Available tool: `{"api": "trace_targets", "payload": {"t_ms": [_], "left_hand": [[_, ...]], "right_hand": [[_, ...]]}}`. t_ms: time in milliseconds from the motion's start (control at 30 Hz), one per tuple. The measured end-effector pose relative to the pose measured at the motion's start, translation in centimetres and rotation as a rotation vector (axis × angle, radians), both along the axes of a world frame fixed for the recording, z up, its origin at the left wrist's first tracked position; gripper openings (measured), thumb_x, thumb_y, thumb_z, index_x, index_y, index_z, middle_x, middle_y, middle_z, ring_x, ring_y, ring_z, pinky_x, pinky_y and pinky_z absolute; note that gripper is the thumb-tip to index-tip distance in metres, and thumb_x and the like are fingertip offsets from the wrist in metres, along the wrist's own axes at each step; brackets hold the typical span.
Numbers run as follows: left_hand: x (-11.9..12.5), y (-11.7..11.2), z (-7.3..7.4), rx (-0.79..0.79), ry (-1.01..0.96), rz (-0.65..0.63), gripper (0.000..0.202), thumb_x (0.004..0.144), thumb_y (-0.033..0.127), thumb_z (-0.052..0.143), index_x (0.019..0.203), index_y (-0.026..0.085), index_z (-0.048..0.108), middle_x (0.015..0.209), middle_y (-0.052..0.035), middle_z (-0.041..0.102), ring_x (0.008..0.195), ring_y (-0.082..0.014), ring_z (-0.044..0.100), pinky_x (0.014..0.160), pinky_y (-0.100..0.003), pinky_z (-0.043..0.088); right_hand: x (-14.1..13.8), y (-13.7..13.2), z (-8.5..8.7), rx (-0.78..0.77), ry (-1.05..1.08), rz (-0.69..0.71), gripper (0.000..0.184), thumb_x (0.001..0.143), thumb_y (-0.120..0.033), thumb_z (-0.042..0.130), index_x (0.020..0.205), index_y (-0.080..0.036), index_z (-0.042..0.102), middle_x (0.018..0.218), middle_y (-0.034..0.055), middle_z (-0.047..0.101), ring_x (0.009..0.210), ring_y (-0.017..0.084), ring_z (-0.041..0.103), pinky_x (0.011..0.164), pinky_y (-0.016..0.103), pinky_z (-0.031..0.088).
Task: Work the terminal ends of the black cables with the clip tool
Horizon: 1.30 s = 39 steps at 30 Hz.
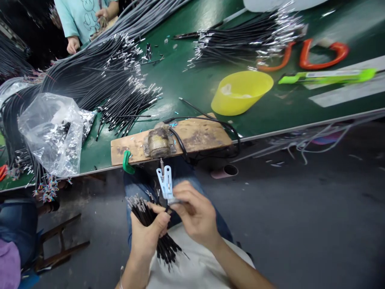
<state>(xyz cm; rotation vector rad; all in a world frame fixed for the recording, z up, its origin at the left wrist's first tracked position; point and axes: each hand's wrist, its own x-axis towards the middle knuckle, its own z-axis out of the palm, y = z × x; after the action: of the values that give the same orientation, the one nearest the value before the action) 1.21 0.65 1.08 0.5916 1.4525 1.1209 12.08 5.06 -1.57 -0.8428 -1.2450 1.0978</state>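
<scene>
My left hand (148, 235) is closed round a bundle of short black cables (144, 210) with bare metal tips, held over my lap. My right hand (195, 212) pinches a small light-blue tool (165, 182) with two prongs, its tip close to the cable ends. Both hands sit just below the edge of a green table (180, 76). A wooden board (192, 138) with a worn metal fixture (159, 142) lies on the table edge right above my hands, held by a green clamp (128, 160).
Large heaps of black cables (90, 76) cover the table's left and far side (240, 38). A yellow bowl (240, 92), a clear plastic bag (51, 132), orange-handled tools (321, 54) and a green tool (327, 75) lie there. Another person in a teal shirt (81, 16) stands at top left.
</scene>
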Motion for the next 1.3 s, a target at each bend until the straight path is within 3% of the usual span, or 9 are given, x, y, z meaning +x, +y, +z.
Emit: {"api": "trace_targets", "payload": {"t_ms": [100,200,367,567,767,967,1067,1167,1300], "left_hand": [[-0.4,0.5,0.0,0.067,0.058,0.034,0.029,0.053,0.037,0.080,0.057,0.015,0.062,0.054,0.0009,0.053,0.052,-0.0110,0.048,0.055,-0.026,0.041],[-0.6,0.8,-0.1,0.107,0.085,0.054,0.023,0.051,0.029,0.081,0.055,0.016,0.063,0.059,-0.0009,0.059,0.062,-0.0152,0.054,0.066,-0.030,0.044],[-0.8,0.5,0.3,0.152,0.108,0.072,0.022,0.050,0.027,0.080,0.053,0.017,0.061,0.059,0.0000,0.057,0.058,-0.0140,0.052,0.058,-0.028,0.043],[-1.5,1.1,1.1,0.212,0.151,0.055,0.017,0.052,0.025,0.081,0.053,0.019,0.064,0.058,-0.0001,0.057,0.059,-0.0135,0.053,0.060,-0.026,0.045],[-3.3,3.5,-0.5,-0.040,-0.005,-0.088,0.028,0.045,0.024,0.085,0.042,0.017,0.058,0.051,-0.0018,0.062,0.057,-0.0161,0.060,0.061,-0.028,0.051],[-4.3,3.2,-1.5,-0.084,-0.057,-0.067,0.028,0.040,0.026,0.086,0.044,0.019,0.059,0.052,-0.0002,0.063,0.056,-0.0158,0.061,0.057,-0.026,0.052],[-3.7,2.1,-1.5,-0.103,-0.103,-0.114,0.028,0.041,0.030,0.086,0.046,0.019,0.060,0.049,0.0007,0.060,0.044,-0.0116,0.055,0.043,-0.022,0.046],[-2.5,0.9,-1.4,-0.048,-0.135,-0.098,0.029,0.055,0.044,0.078,0.061,0.019,0.066,0.046,0.0020,0.055,0.031,-0.0061,0.039,0.030,-0.021,0.031],[-1.3,-0.1,-1.2,0.035,-0.048,0.041,0.033,0.062,0.040,0.074,0.088,0.020,0.067,0.073,-0.0022,0.065,0.034,-0.0022,0.036,0.033,-0.020,0.026]], "right_hand": [[0.8,1.2,0.1,-0.404,0.190,0.503,0.031,0.075,-0.047,0.062,0.075,-0.016,0.066,0.067,0.0054,0.063,0.064,0.018,0.058,0.059,0.030,0.047],[1.5,2.9,0.6,-0.603,0.246,0.728,0.039,0.063,-0.050,0.071,0.076,-0.014,0.069,0.068,0.0048,0.066,0.065,0.018,0.060,0.062,0.030,0.048],[1.3,5.3,2.3,-0.640,0.334,0.526,0.040,0.058,-0.053,0.073,0.059,-0.013,0.066,0.052,-0.0010,0.057,0.047,0.009,0.047,0.047,0.021,0.039],[-1.0,5.4,3.9,-0.634,0.414,0.451,0.045,0.059,-0.058,0.069,0.057,-0.013,0.065,0.049,-0.0006,0.056,0.043,0.008,0.046,0.041,0.021,0.037],[-1.8,4.6,3.3,-0.652,0.551,0.429,0.047,0.065,-0.060,0.064,0.061,-0.013,0.065,0.053,0.0029,0.061,0.049,0.012,0.054,0.047,0.024,0.043],[-1.1,4.3,0.9,-0.781,0.649,0.438,0.048,0.064,-0.064,0.062,0.059,-0.016,0.063,0.049,0.0006,0.056,0.047,0.012,0.051,0.047,0.025,0.040],[-0.1,3.6,-0.4,-0.765,0.569,0.314,0.043,0.063,-0.058,0.067,0.059,-0.015,0.063,0.048,-0.0028,0.050,0.046,0.009,0.043,0.046,0.022,0.036],[1.1,2.5,-0.7,-0.659,0.343,0.190,0.037,0.063,-0.052,0.070,0.062,-0.015,0.063,0.054,-0.0016,0.053,0.051,0.010,0.045,0.051,0.023,0.038],[1.7,0.9,0.2,-0.351,0.035,-0.010,0.022,0.075,-0.036,0.064,0.062,-0.017,0.060,0.058,-0.0001,0.053,0.054,0.013,0.047,0.051,0.025,0.038]]}}
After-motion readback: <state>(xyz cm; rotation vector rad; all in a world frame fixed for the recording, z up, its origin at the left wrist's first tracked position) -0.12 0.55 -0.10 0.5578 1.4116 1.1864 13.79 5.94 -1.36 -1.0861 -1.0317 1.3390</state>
